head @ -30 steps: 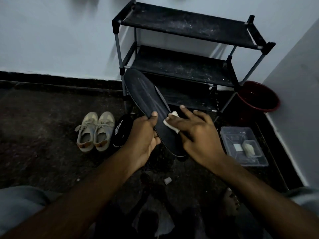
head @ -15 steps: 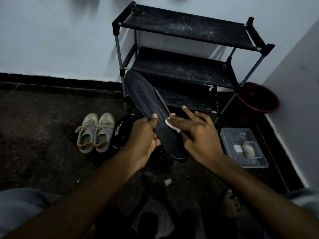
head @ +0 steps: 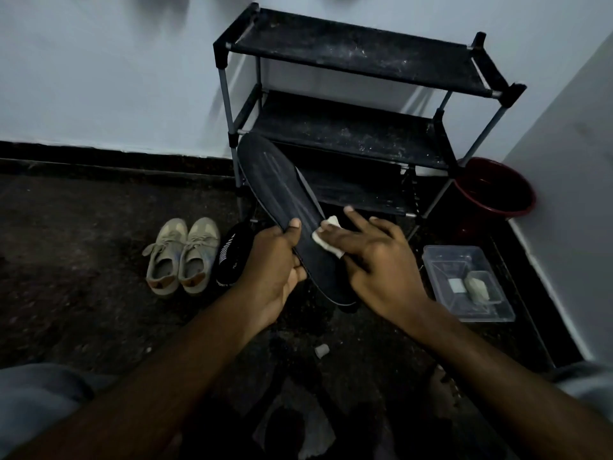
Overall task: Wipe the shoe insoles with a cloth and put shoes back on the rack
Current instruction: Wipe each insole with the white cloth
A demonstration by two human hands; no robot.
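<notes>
The floor (head: 83,260) is dark and rough, and a pale wall (head: 99,78) stands behind it. A black rack (head: 358,58) with three shelves stands on the floor against this wall, near the far right corner. My left hand (head: 275,270) grips the long black insole (head: 282,194) at its edge, with the thumb on top and the fingers under it. I hold the insole in the air in front of the lower shelves, with its far end tilted up. My right hand (head: 374,260) presses a small white cloth (head: 326,239) on the insole with straight fingers, just beside my left thumb. On the floor to the left stand the beige shoes (head: 182,257), and a black shoe (head: 232,257) is just beside them, partly behind my left hand. Along the right edge of the floor are a red bucket (head: 494,190) and a clear box (head: 464,283).
</notes>
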